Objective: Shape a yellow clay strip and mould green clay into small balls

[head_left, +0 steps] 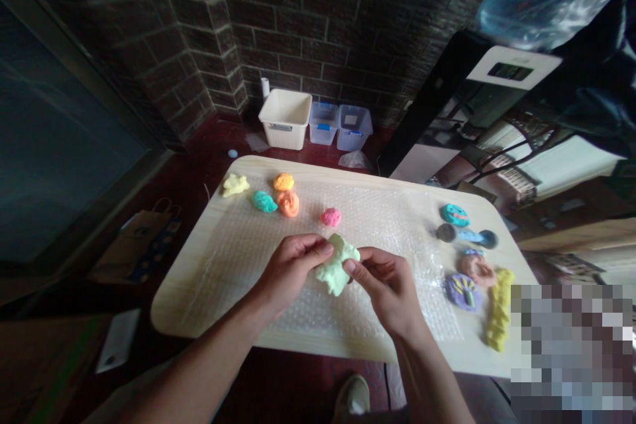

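Pale-green putty (336, 271) is pinched btwn thumb & fingers of L hand (293, 268) & R hand (390, 281), both hands closed on its edges, above bubble wrap (248, 265) on tabletop (173, 298). Pink lump (330, 216) lies just beyond.

Your single view looks out from your head, forward and steeply down along both your forearms, with your left hand (293, 268) and right hand (390, 285) close, near its middle. It is wide enough to run from your shoe (354, 397) at the near edge, across the table (171, 305), to the brick wall (298, 20) at the far side.
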A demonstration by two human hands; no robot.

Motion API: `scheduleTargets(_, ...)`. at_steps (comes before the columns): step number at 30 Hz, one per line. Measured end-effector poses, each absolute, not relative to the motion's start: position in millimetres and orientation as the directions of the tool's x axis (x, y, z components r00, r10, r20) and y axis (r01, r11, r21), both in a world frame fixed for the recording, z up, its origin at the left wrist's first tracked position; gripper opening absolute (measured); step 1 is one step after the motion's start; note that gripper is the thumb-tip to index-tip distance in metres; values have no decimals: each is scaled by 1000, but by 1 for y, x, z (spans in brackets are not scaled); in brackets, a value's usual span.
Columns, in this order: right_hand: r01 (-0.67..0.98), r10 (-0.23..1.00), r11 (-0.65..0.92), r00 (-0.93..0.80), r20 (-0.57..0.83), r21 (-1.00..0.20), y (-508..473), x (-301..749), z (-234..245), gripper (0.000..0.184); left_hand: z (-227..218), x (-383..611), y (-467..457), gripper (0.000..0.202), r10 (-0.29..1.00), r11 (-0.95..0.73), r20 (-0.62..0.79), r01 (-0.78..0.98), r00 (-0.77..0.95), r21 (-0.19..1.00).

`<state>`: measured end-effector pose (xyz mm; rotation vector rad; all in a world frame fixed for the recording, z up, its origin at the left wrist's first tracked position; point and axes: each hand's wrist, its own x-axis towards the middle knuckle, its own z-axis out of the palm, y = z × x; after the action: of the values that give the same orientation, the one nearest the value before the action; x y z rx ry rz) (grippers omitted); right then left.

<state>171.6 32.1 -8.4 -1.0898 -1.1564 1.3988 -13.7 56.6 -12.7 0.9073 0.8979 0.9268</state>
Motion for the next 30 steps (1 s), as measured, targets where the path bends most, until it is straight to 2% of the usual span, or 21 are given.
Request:
scheduleTargets(5,-191,983,-144,-141,-118,-971,35,172,-15,24,-8,-10,57,27,934,288,-200,-294,296,911)
scheduleTargets(12,-160,1000,-19,5,-20,-987,34,164,-22,18,-5,-12,58,31,958,207,-155,-205,241,957)
scheduleTargets(18,-140,1000,-16,5,-17,-990,33,163,-20,20,-7,-15,56,24,930,265,-186,-229,316,937)
scheduleTargets(25,-138,1000,19,27,15,-990,32,158,-10,13,-8,-13,55,25,953,139,-106,-98,283,985)
scheduleTargets(30,-153,994,42,107,25,-987,32,161,-19,12,-11,-7,52,26,928,229,-158,-180,337,957)
